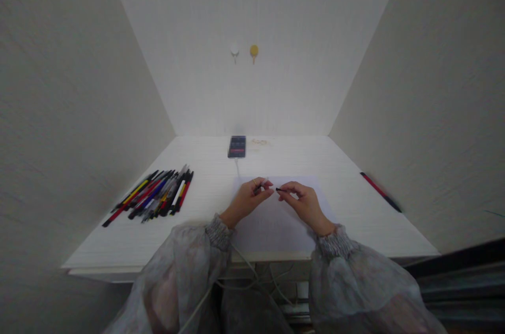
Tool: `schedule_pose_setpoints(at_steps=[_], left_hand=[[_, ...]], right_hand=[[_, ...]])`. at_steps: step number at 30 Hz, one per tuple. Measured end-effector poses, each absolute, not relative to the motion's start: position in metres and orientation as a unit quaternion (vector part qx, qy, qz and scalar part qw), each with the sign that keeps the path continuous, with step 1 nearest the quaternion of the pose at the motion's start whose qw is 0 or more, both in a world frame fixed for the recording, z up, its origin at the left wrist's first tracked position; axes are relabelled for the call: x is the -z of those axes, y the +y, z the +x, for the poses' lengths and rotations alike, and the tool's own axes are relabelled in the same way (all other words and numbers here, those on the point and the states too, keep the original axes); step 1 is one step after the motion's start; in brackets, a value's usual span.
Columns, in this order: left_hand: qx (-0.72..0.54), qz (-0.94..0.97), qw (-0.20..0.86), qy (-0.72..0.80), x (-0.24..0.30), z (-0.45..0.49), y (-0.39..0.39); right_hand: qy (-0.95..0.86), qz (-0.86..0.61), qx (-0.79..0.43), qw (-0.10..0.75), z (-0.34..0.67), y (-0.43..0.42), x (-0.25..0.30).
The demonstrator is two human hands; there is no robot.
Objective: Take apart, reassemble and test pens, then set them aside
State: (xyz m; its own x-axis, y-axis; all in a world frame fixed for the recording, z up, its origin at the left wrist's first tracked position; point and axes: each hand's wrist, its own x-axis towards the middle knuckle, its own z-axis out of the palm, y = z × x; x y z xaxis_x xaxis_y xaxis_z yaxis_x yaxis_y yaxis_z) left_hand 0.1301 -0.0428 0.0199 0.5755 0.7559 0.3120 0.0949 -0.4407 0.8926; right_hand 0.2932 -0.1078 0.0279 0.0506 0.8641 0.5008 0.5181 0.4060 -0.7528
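Here, left hand (248, 200) and right hand (302, 202) fingers (291, 190) both pinch the pen (259, 185).

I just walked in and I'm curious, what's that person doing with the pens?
A person is at a white table, both hands together over a sheet of paper. The left hand grips a thin pen; the right hand pinches a small dark piece right beside it. A pile of pens lies to the left, and one more pen lies far right.

Dim, flat, greyish light with faint shadows; wide-angle warping splays the walls (strongest at the edges), and fine detail stays soft.
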Motion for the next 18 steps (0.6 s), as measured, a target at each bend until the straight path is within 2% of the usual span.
schedule_pose_setpoints(at_steps=[7,12,18], left_hand=[[-0.352,0.77,0.453,0.279,-0.017,0.131,-0.041],[-0.341,0.777,0.446,0.285,-0.017,0.13,-0.04],[-0.322,0.766,0.486,0.272,-0.016,0.13,-0.04]], right_hand=[[-0.688,-0.51,-0.2,0.476,0.29,-0.107,-0.022],[-0.695,-0.527,-0.151,0.465,0.293,-0.105,-0.018],[-0.707,-0.539,-0.145,0.434,0.291,-0.107,-0.018]])
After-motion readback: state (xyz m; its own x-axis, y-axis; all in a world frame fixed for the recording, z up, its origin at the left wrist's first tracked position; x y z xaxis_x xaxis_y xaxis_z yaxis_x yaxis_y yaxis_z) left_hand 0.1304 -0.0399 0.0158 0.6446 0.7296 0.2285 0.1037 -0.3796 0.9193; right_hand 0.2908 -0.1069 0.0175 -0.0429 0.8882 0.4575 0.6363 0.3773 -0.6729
